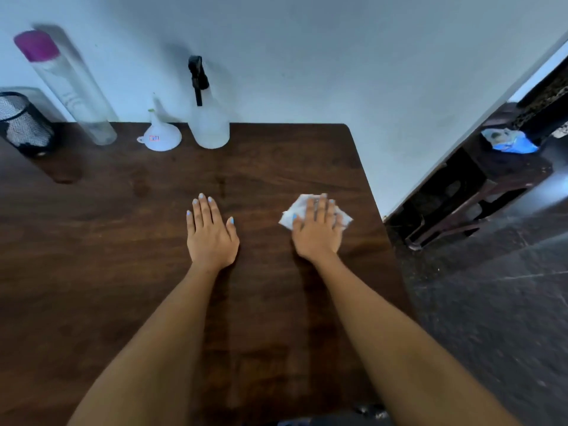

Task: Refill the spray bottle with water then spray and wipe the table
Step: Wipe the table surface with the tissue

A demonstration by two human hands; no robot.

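Note:
A clear spray bottle with a black trigger head stands at the back edge of the dark wooden table. A white funnel sits upside down just left of it. A tall clear water bottle with a purple cap stands further left. My left hand lies flat on the table with fingers apart, holding nothing. My right hand presses flat on a white cloth near the table's right edge.
A black mesh cup stands at the far left of the table. The table's right edge drops to a dark tiled floor. A dark wooden stool with a blue-white bag stands beyond it.

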